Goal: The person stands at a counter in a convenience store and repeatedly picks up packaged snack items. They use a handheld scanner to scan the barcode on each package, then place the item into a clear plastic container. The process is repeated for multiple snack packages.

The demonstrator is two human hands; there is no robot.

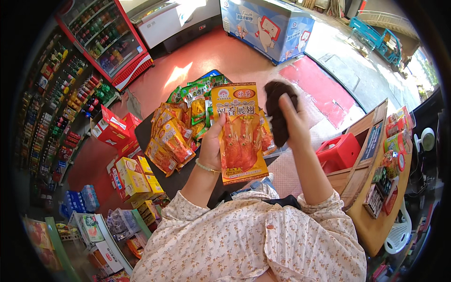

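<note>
My left hand [212, 146] grips an orange snack packet [243, 137] by its left edge and holds it upright, its printed front towards me. Pictures of chicken wings and some writing cover that front. In my right hand [296, 121] is a bunched dark brown cloth [278, 109], just right of the packet and apart from it. Beyond and below my left hand, similar orange packets [171, 139] lie heaped on a dark table [172, 185]. Green-and-yellow snack packets [198, 100] are piled behind them. The held packet hides part of both piles.
Red cartons [111, 128] and yellow boxes [135, 176] stand left of the table. To the right are a red plastic stool [338, 153] and a wooden counter [373, 211] bearing goods. A drinks fridge [105, 42], stocked shelves [53, 105] and a blue chest freezer [267, 31] stand farther off.
</note>
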